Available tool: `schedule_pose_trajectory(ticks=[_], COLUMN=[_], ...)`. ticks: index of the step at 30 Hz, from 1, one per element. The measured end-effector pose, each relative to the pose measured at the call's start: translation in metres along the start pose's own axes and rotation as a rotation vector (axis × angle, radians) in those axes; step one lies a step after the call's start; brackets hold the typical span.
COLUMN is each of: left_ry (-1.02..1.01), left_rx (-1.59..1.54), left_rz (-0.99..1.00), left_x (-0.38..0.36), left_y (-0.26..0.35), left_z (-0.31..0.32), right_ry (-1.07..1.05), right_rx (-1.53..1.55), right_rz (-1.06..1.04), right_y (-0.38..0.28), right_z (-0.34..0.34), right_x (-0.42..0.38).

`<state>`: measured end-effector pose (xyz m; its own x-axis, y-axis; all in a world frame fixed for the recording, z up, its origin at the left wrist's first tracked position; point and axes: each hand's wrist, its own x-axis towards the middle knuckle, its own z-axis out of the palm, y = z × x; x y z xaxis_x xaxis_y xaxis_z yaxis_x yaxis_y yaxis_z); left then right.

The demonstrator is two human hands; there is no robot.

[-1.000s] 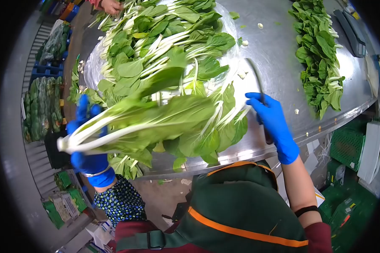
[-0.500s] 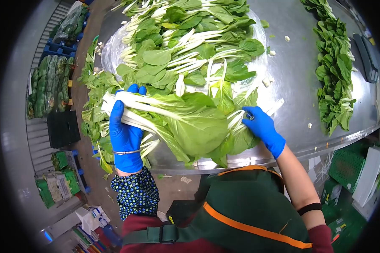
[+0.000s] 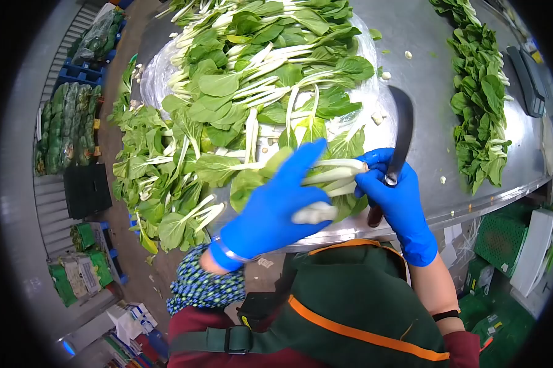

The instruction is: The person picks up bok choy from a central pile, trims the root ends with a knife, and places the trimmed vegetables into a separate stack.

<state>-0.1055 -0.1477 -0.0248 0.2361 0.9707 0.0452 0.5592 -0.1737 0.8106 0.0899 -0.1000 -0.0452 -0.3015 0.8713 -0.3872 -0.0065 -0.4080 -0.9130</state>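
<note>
My left hand, in a blue glove and slightly blurred, is closed around pale bok choy stalks; its index finger points up and away from them. My right hand, also gloved in blue, grips a knife with a dark curved blade that stands upright past the fingers. The knife's brown handle shows below the palm. At the right fingertips is the cut base of a bok choy, whose white stalks run toward my left hand. Beyond both hands lies a large heap of loose bok choy.
The bok choy heap rests partly on clear plastic on a metal table. A row of bok choy lines the right side, beside a dark grey device. White trimmings dot the surface. Bagged greens and blue crates stand at left.
My left hand has moved right and lower, turning the leafy bok choy so its stalks point right. The right hand has turned, bringing the knife blade upright into view.
</note>
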Motion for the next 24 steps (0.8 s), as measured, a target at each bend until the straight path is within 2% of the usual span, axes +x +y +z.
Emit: schedule_pose_trajectory(ticks=[1, 2, 3, 5, 6, 7, 9, 11, 13, 14, 15, 16, 17, 18, 19, 22, 23, 24], left_ry=[-0.079, -0.159, -0.159, -0.185, -0.183, -0.180, -0.286, -0.264, -0.235, -0.282, -0.141, -0.123, -0.185, -0.161, -0.152, 0.426, 0.343, 0.419], left_rx=[-0.175, -0.351, -0.354, -0.213, -0.190, -0.189, -0.322, -0.371, -0.266, -0.273, -0.067, -0.143, -0.394, -0.246, -0.106, 0.224, 0.176, 0.052], left_rz=[-0.050, -0.100, -0.096, -0.131, -0.107, -0.117, -0.226, -0.272, -0.162, -0.247, -0.063, -0.022, -0.044, -0.004, 0.023, -0.218, -0.336, -0.349], left_x=[0.006, 0.009, 0.009, 0.006, 0.004, 0.004, 0.006, -0.003, -0.011, -0.015, -0.023, -0.027, -0.018, -0.016, -0.020, -0.042, -0.051, -0.056], left_y=[-0.003, -0.005, -0.004, -0.001, 0.001, 0.005, 0.013, 0.005, -0.004, -0.008, -0.017, -0.033, -0.021, -0.013, -0.011, -0.039, -0.032, -0.022], left_z=[0.012, 0.018, 0.018, 0.012, 0.011, 0.009, 0.007, 0.007, 0.000, 0.000, 0.010, 0.027, 0.020, 0.008, -0.001, -0.014, -0.033, -0.037], right_ry=[-0.032, -0.070, -0.067, -0.011, -0.002, -0.011, -0.113, -0.122, 0.018, -0.009, -0.072, -0.137, -0.050, 0.005, 0.001, 0.073, 0.102, 0.044], right_rx=[0.071, 0.036, 0.034, -0.335, -0.561, -0.557, -0.920, -0.922, -0.779, -0.621, -0.464, -0.302, -0.324, -0.458, -0.448, -0.639, -0.725, -0.700], right_rz=[-0.007, 0.072, 0.070, -0.295, -0.570, -0.566, -0.613, -0.673, -0.454, -0.321, -0.183, -0.017, 0.131, 0.065, -0.013, -0.106, -0.168, -0.227], right_y=[-0.005, -0.015, -0.014, -0.006, -0.002, -0.005, -0.015, 0.011, 0.034, 0.023, 0.008, -0.004, -0.006, -0.008, -0.008, 0.020, 0.010, 0.005], right_z=[-0.001, -0.004, -0.009, -0.018, -0.021, -0.018, -0.009, -0.026, -0.044, -0.032, -0.017, -0.004, 0.010, 0.020, 0.025, -0.011, -0.003, 0.009], right_x=[-0.005, -0.009, -0.010, -0.010, -0.007, -0.005, -0.002, 0.009, 0.015, 0.009, -0.002, -0.010, -0.013, -0.008, -0.002, 0.033, 0.034, 0.034])
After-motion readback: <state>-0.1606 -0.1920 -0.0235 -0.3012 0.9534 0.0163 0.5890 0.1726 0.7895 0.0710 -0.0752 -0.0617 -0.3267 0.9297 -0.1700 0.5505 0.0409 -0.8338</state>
